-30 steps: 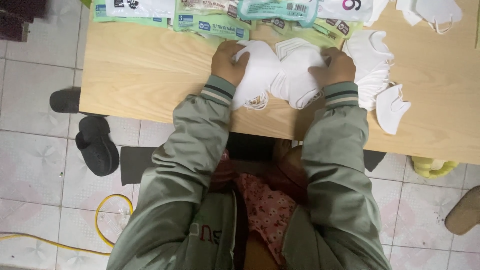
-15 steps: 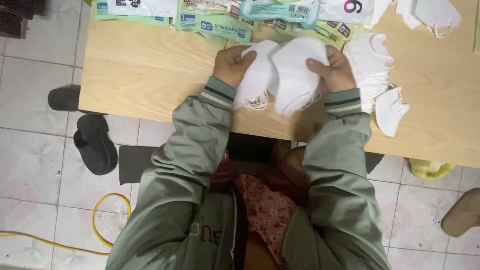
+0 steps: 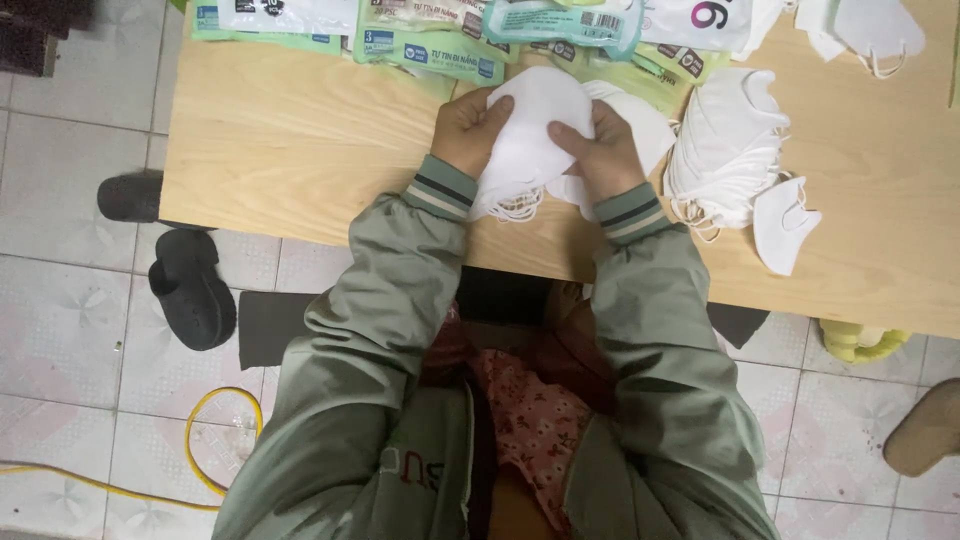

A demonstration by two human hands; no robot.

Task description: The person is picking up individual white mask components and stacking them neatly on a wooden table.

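A wooden desk (image 3: 300, 150) fills the upper frame. At twelve o'clock, the left hand (image 3: 470, 130) and right hand (image 3: 600, 150) are both clamped on a stack of white masks (image 3: 530, 140). At two o'clock lies another mask pile (image 3: 725, 145), with packets (image 3: 430, 50) along the far edge.

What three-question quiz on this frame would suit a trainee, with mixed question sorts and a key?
1. True or false: both hands grip the same bundle of white masks.
2. Which lies alone on the table, nearest the person's right side? A) a single white mask B) a black shoe C) a yellow cable
3. What lies along the table's far edge?

Key:
1. True: left hand and right hand both hold it.
2. A; it lies beside the stack of masks.
3. Flat green-and-white packets.
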